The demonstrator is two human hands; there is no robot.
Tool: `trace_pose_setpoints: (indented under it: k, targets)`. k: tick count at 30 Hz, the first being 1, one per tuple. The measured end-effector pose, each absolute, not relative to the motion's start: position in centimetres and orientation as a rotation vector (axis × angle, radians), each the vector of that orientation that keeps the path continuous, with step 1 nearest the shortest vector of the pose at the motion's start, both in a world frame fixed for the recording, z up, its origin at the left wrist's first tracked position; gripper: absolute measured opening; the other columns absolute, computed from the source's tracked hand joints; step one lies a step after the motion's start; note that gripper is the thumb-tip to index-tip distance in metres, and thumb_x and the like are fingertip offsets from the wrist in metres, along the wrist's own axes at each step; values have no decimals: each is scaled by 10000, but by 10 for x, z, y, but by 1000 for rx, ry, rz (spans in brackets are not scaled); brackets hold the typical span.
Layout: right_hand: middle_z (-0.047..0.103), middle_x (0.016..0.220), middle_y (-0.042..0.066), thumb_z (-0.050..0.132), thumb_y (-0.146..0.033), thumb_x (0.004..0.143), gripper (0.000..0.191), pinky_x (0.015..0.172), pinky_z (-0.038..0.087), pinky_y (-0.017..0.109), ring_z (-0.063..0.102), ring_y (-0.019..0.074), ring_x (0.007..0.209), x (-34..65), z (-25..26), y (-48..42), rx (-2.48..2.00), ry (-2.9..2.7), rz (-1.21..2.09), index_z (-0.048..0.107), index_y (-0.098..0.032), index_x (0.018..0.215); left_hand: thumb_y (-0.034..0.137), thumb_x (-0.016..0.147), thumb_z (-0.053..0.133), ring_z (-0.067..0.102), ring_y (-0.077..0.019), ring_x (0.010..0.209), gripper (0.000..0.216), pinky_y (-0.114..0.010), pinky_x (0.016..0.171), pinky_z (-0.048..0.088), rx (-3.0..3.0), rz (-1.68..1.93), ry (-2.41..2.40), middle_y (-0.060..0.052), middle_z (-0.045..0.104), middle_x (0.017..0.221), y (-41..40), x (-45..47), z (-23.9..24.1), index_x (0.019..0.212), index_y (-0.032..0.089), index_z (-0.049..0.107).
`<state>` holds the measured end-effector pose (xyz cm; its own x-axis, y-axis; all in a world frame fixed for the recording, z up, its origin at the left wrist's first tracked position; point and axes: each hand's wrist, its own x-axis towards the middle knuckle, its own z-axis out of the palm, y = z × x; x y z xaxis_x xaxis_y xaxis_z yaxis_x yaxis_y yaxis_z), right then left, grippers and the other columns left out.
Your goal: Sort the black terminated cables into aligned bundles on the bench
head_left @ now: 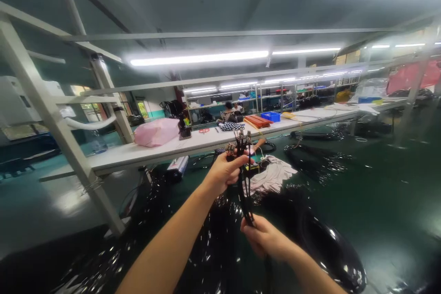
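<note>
A bundle of black cables (245, 193) runs upright between my two hands, with small metal-looking ends (241, 136) at its top. My left hand (225, 172) is closed on the bundle just below those ends, thumb laid across the front. Lower down, my right hand (262, 235) grips the same cables with its fingers wrapped round them. Behind the bundle lies a heap of pale cloth or gloves (272, 173). What the cables do below my right hand is hard to make out in the dark.
A long white bench (203, 140) crosses ahead, bearing a pink bag (156, 132), orange strips (257, 121) and a blue bin (270, 116). A metal post (69, 133) stands at left. Glossy black coils (330, 243) lie at lower right. Another person (227, 112) is farther back.
</note>
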<state>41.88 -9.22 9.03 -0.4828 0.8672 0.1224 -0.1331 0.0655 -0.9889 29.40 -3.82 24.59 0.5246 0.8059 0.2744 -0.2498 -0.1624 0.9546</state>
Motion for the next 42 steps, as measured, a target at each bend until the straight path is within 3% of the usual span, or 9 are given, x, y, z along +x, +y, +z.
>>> trace_pose_setpoints:
  k: [7, 14, 20, 25, 29, 32, 37, 40, 42]
  targets:
    - [296, 422, -135, 498, -403, 793, 230, 259, 239, 129, 256, 18, 275, 435, 81, -102, -844, -1502, 1525, 417, -188, 778, 297, 577, 715, 227, 23, 283, 340, -140, 289, 115, 1451, 1086, 755, -33, 608, 666, -36, 323, 231, 803, 148, 508]
    - [445, 666, -72, 490, -391, 792, 493, 273, 306, 141, 376, 20, 337, 500, 99, -127, -931, -1368, 1471, 295, -256, 1224, 121, 652, 581, 217, 24, 261, 119, -113, 265, 135, 1050, 1041, 788, -32, 583, 621, 5, 342, 208, 704, 126, 474]
    - [430, 619, -65, 507, -378, 777, 241, 265, 215, 130, 306, 16, 340, 590, 108, -98, -1172, -1352, 1440, 477, -210, 947, 199, 759, 537, 202, 27, 277, 149, -107, 268, 157, 689, 961, 823, -24, 542, 660, 28, 369, 161, 705, 142, 410]
    - [518, 617, -12, 520, -286, 737, 126, 374, 354, 198, 428, 68, 416, 633, 90, -42, -1630, -1524, 1289, 540, -168, 778, 188, 841, 391, 191, 18, 286, 188, -108, 272, 172, 487, 999, 766, -2, 482, 605, 23, 385, 141, 658, 146, 372]
    - [606, 893, 108, 557, -202, 691, 212, 664, 454, 302, 568, 204, 803, 628, 81, -17, -1679, -1537, 1130, 577, -128, 890, 242, 873, 353, 194, 17, 299, 261, -100, 285, 201, 391, 1048, 651, 19, 425, 554, 18, 389, 144, 642, 131, 398]
    - [597, 1028, 102, 499, -279, 756, 299, 788, 431, 316, 538, 207, 957, 600, 89, -24, -1531, -1625, 1179, 562, -146, 1016, 250, 891, 307, 194, 15, 301, 315, -93, 288, 200, 327, 1082, 582, 42, 358, 514, 22, 393, 151, 611, 131, 385]
    - [652, 772, 19, 537, -319, 753, 293, 754, 441, 306, 582, 159, 769, 548, 121, -42, -911, -1858, 1321, 546, -160, 999, 274, 892, 306, 236, 6, 322, 331, -99, 314, 254, 268, 1119, 493, 43, 348, 523, 40, 411, 168, 597, 139, 366]
    - [595, 540, -18, 513, -308, 769, 179, 665, 451, 266, 557, 128, 587, 551, 120, -14, -1273, -1588, 972, 581, -154, 706, 393, 821, 448, 488, -74, 508, 275, -202, 485, 446, 410, 1060, 529, -17, 476, 676, 51, 420, 165, 699, 148, 440]
    - [627, 630, 5, 474, -294, 793, 214, 637, 456, 247, 571, 131, 621, 571, 106, 17, -1544, -1329, 746, 577, -152, 671, 422, 757, 530, 551, -130, 686, 259, -272, 616, 477, 607, 982, 670, -40, 516, 826, 57, 418, 147, 811, 175, 478]
